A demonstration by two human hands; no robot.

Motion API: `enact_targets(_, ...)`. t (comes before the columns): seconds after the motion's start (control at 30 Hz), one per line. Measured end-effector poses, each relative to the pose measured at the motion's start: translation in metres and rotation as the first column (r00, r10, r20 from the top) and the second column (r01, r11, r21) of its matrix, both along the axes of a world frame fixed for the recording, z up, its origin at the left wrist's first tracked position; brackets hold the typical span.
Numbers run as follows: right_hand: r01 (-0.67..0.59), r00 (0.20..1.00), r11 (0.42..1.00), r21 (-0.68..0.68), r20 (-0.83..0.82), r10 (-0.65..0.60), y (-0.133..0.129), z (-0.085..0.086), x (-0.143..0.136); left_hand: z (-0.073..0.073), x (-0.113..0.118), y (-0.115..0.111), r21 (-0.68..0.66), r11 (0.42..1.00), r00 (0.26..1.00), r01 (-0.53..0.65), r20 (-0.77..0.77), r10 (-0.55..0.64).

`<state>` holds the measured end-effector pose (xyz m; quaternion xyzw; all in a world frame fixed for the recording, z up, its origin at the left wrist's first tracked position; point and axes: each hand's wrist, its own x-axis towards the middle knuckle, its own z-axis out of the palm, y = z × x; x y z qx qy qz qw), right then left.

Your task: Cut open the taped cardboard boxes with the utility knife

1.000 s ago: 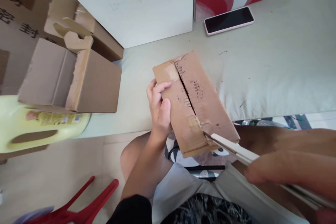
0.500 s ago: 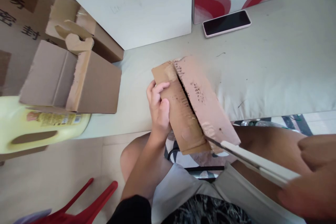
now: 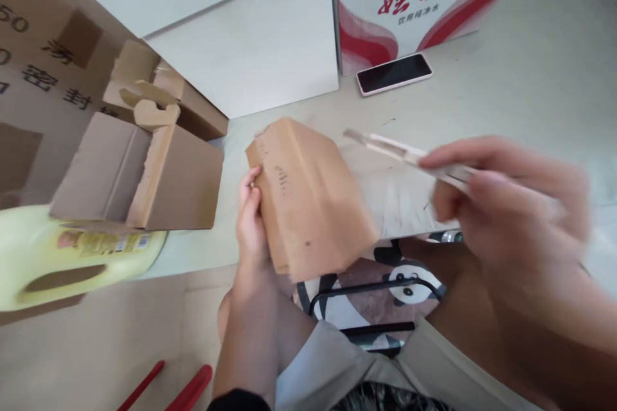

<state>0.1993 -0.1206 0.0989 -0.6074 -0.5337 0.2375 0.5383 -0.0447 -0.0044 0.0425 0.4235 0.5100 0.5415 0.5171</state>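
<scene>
A brown cardboard box (image 3: 318, 199), blurred by motion, is tilted over the near edge of the pale surface. My left hand (image 3: 251, 221) grips its left side, fingers on the edge and the thumb hidden behind it. My right hand (image 3: 501, 199) is closed round a white utility knife (image 3: 400, 151), raised to the right of the box. The knife's tip points left and is apart from the cardboard. A row of dark marks runs along the box's left face.
Two opened cardboard boxes (image 3: 180, 173) stand at the left beside a yellow jug (image 3: 87, 263). A phone (image 3: 395, 74) lies before a red-and-white carton (image 3: 419, 6). White panels (image 3: 270, 45) rise behind. Below are a black metal frame (image 3: 376, 289) and red bars (image 3: 193, 388).
The knife has come out of the slit in the box and moved up with my right hand. My left hand has turned the box, so its slit is out of sight.
</scene>
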Motion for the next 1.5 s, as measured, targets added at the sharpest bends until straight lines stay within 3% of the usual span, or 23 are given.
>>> enact_targets(0.13,-0.002,0.999,0.998,-0.061,0.051,0.005,0.026,-0.015,-0.002,0.007,-0.027,0.015,-0.225,0.971,0.997,-0.077,-0.015,0.076)
enact_targets(0.27,-0.043,0.99,0.976,-0.214,0.124,0.071,0.042,-0.031,-0.005,0.002,-0.044,0.023,-0.353,0.924,0.984,0.147,0.147,-0.1)
enact_targets(0.37,-0.075,0.983,0.941,-0.329,0.136,0.125,0.045,-0.04,-0.007,-0.004,-0.043,0.019,-0.331,0.921,0.977,0.204,0.133,-0.168)
enact_targets(0.53,-0.173,0.979,0.93,-0.325,0.044,0.198,0.046,-0.048,-0.01,-0.011,-0.034,0.014,-0.299,0.937,0.982,0.182,0.001,-0.191)
enact_targets(0.67,-0.062,0.997,0.949,-0.309,0.021,0.072,0.049,-0.051,-0.005,-0.011,-0.036,0.019,-0.334,0.918,0.972,0.214,-0.017,-0.233)
enact_targets(0.8,0.07,0.973,0.924,-0.376,0.229,0.019,0.055,-0.058,0.004,-0.011,-0.045,0.025,-0.304,0.936,0.975,0.178,-0.07,-0.209)
enact_targets(0.93,0.171,0.841,0.845,-0.507,0.522,0.143,0.058,-0.072,0.009,-0.008,-0.05,0.027,-0.279,0.946,0.968,0.166,-0.138,-0.21)
enact_targets(1.0,0.213,0.78,0.847,-0.488,0.606,0.153,0.057,-0.078,0.009,-0.006,-0.051,0.027,-0.291,0.941,0.962,0.172,-0.158,-0.224)
enact_targets(1.07,0.165,0.769,0.905,-0.393,0.626,0.131,0.055,-0.08,0.008,-0.005,-0.052,0.027,-0.291,0.94,0.958,0.176,-0.17,-0.232)
enact_targets(1.17,-0.07,0.827,0.965,-0.252,0.526,0.198,0.053,-0.08,0.007,-0.005,-0.054,0.027,-0.263,0.948,0.953,0.181,-0.191,-0.235)
enact_targets(1.27,-0.266,0.819,0.946,-0.184,0.475,0.322,0.053,-0.081,0.006,-0.005,-0.056,0.029,-0.237,0.952,0.945,0.196,-0.214,-0.248)
enact_targets(1.4,-0.327,0.802,0.939,-0.103,0.495,0.333,0.052,-0.082,0.003,-0.004,-0.063,0.031,-0.236,0.953,0.938,0.189,-0.245,-0.246)
enact_targets(1.5,-0.422,0.82,0.906,-0.025,0.417,0.393,0.05,-0.079,-0.001,-0.004,-0.07,0.032,-0.215,0.964,0.943,0.157,-0.257,-0.211)
